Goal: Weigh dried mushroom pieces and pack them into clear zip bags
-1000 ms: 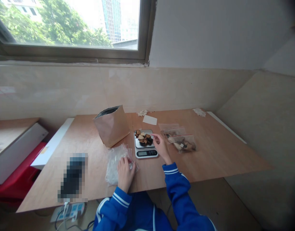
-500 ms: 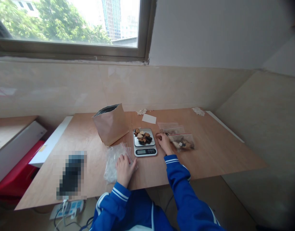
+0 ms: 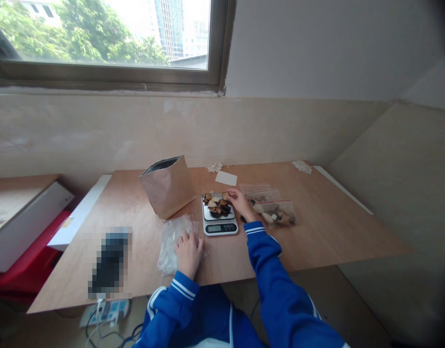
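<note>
My right hand (image 3: 240, 203) pinches a light-brown dried slice (image 3: 226, 195) at the upper right of the digital kitchen scale (image 3: 220, 228). On the scale's plate lies a small heap of brown, cream and dark dried slices (image 3: 218, 208). My left hand (image 3: 189, 251) rests with its fingers loosely spread on a pile of clear plastic zip bags (image 3: 169, 246), left of the scale. To the right of my right hand, zip bags of dried pieces (image 3: 276, 214) lie on the table. Part of a dark piece (image 3: 243, 219) shows beside my right wrist.
A brown paper bag (image 3: 170, 188) stands with its top open behind the clear bags. A white card (image 3: 226, 178) and crumpled scraps (image 3: 215, 167) lie at the back. A blurred dark phone-like thing (image 3: 110, 263) lies at left, with a power strip (image 3: 108, 311) below the table edge.
My right hand has moved left and away from me, from beside the zip bags to the scale, carrying a dried slice. My left hand stays on the clear bags.
</note>
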Demonstrator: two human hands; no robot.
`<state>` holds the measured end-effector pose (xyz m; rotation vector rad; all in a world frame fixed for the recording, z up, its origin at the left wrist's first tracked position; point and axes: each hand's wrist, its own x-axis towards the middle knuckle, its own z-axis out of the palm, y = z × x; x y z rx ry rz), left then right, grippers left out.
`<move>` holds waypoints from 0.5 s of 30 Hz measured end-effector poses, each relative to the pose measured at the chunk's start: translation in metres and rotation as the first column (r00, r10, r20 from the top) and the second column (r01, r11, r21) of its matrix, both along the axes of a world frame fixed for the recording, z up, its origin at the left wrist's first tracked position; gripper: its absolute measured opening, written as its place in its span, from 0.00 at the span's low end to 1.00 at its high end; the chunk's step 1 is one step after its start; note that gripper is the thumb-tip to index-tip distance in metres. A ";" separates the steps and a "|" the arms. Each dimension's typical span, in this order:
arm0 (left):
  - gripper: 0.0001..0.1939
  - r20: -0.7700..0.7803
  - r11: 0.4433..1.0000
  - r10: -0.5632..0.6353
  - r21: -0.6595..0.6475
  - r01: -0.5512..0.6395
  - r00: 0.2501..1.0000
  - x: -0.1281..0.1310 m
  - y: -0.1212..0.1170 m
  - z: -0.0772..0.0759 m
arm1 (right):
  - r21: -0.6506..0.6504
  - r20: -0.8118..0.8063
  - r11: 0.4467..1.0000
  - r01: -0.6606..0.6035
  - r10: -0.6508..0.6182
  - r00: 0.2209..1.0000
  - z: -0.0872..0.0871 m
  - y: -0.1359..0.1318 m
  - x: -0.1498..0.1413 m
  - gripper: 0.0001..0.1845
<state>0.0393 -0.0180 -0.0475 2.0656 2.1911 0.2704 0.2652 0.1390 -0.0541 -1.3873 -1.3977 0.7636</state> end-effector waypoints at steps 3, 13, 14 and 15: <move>0.14 -0.008 1.000 -0.006 0.004 0.006 1.000 -0.001 0.000 -0.002 | -0.018 -0.014 1.000 -0.023 0.022 1.000 -0.002 0.002 -0.004 0.15; 0.15 0.005 1.000 -0.013 0.008 0.013 1.000 -0.003 -0.001 0.000 | -0.004 0.096 0.999 -0.038 0.038 0.995 0.015 -0.012 -0.001 0.14; 0.15 0.017 1.000 -0.015 0.007 0.015 1.000 -0.004 0.000 0.000 | 0.030 0.137 1.000 -0.010 0.006 0.991 0.019 -0.016 0.002 0.15; 0.15 0.032 1.000 -0.020 0.008 0.020 0.999 -0.005 0.000 0.000 | 0.070 0.171 0.997 0.020 -0.032 0.985 0.023 -0.021 0.005 0.15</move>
